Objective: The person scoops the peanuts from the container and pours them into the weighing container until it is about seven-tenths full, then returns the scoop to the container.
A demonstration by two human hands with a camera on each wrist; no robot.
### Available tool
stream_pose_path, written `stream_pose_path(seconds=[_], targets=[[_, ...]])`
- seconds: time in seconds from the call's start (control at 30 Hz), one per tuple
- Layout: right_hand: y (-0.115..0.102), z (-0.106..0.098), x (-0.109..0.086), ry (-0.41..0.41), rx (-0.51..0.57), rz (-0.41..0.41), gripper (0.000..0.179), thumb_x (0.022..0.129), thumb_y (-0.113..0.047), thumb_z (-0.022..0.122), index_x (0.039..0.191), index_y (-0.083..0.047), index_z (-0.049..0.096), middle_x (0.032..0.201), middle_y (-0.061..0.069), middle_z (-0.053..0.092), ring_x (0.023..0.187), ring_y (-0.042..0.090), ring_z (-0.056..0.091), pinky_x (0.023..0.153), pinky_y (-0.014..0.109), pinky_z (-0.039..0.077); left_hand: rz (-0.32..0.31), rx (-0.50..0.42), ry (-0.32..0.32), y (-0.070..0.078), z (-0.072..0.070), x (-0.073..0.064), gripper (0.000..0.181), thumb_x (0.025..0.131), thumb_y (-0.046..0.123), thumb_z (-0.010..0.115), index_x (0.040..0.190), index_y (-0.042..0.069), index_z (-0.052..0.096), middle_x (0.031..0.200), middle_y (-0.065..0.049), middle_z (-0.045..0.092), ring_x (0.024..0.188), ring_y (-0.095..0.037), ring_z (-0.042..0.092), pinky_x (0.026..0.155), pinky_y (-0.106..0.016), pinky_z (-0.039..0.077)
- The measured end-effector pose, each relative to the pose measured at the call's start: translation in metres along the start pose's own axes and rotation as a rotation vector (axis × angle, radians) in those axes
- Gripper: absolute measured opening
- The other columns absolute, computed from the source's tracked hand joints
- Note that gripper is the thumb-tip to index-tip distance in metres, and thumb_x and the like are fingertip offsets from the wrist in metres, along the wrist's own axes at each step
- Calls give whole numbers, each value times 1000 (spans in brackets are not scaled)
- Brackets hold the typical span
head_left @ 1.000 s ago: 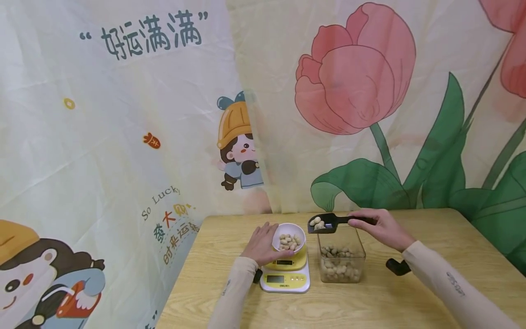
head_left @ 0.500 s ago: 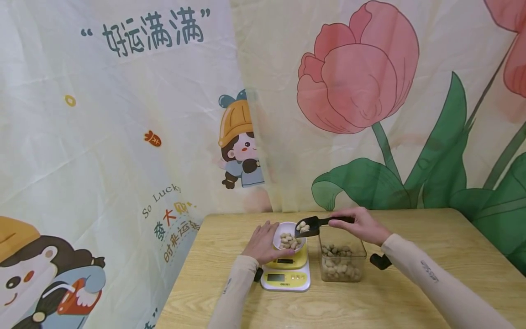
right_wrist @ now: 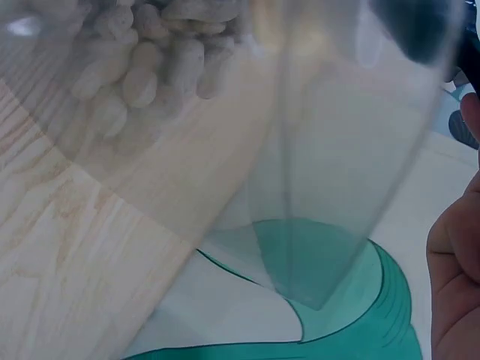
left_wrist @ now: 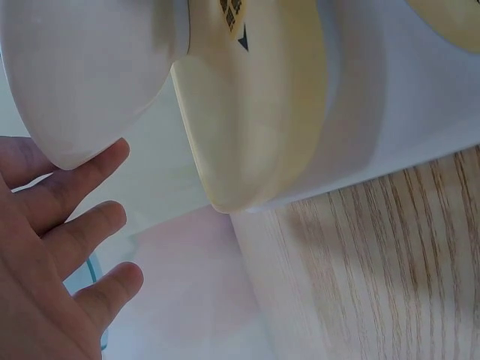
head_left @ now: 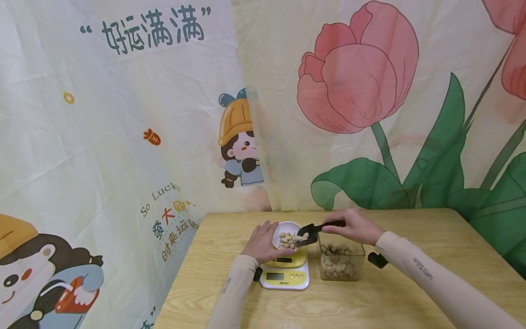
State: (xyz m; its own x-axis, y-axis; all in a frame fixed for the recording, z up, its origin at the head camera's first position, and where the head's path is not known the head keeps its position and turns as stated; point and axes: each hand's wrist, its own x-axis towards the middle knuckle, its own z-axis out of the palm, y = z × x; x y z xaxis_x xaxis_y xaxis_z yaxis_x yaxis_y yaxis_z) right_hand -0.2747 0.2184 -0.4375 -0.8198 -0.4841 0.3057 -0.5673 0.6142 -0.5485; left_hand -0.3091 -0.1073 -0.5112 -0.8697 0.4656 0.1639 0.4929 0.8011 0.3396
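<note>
My left hand (head_left: 262, 243) holds a small white bowl (head_left: 286, 225) on a yellow-and-white kitchen scale (head_left: 297, 283), its thumb along the front rim. In the left wrist view, fingertips (left_wrist: 112, 152) touch the bowl's outer side while the other fingers spread apart. Peanuts in their shells (head_left: 285, 239) lie in the bowl. My right hand (head_left: 356, 226) grips the handle of a black scoop (head_left: 314, 231), tilted low over the bowl's right edge. A few peanuts (head_left: 304, 236) sit at the scoop's lip. The right wrist view hides most of the scoop.
Just right of the scale stands a clear plastic container (right_wrist: 330, 142) with more peanuts (right_wrist: 142, 71) in its bottom, under my right wrist. Everything stands on a wooden table (head_left: 197, 292). A printed cloth (head_left: 279, 137) hangs behind the table's far edge.
My right hand has carried the scoop left from above the container to the bowl and tipped it downward. The peanuts have slid toward its lip. My left hand has stayed at the bowl.
</note>
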Motion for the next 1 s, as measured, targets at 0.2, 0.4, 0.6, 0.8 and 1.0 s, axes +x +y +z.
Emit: stream_pose_path(seconds=[0.2, 0.4, 0.6, 0.8, 1.0], targets=[[-6, -1, 3, -16, -37, -67, 23, 95, -40, 71, 108, -23, 79, 103, -13, 74, 90, 4, 68, 76, 28, 60, -1, 2, 1, 0, 1, 0, 114, 72, 87, 61, 155, 11, 40, 157, -12, 43, 149, -31, 30, 125, -47, 20], [-7, -3, 3, -4, -39, -84, 21, 95, -37, 72, 107, -21, 78, 101, -12, 74, 86, 4, 66, 73, 27, 59, 0, -5, 6, 0, 0, -1, 113, 73, 86, 62, 155, 11, 41, 156, -10, 44, 149, -31, 30, 125, -47, 20], [-5, -7, -4, 50, 38, -48, 20, 95, -32, 73, 111, -22, 78, 103, -11, 73, 82, 8, 63, 68, 26, 57, -10, -13, -1, 0, 0, -1, 114, 73, 86, 61, 156, 12, 39, 157, -10, 43, 150, -31, 28, 125, -46, 19], [-2, -21, -19, 175, 110, -40, 22, 94, -26, 75, 115, -22, 78, 106, -9, 75, 89, 7, 68, 71, 26, 59, -12, -1, -1, 0, 1, 0, 113, 73, 87, 61, 156, 13, 39, 156, -10, 43, 150, -31, 29, 125, -47, 19], [4, -44, -48, 240, 92, -4, 22, 94, -20, 74, 116, -24, 77, 104, -9, 74, 84, 10, 69, 68, 26, 58, -12, 4, 6, -1, 3, 0, 112, 72, 87, 61, 155, 13, 41, 155, -11, 44, 149, -32, 30, 125, -47, 20]])
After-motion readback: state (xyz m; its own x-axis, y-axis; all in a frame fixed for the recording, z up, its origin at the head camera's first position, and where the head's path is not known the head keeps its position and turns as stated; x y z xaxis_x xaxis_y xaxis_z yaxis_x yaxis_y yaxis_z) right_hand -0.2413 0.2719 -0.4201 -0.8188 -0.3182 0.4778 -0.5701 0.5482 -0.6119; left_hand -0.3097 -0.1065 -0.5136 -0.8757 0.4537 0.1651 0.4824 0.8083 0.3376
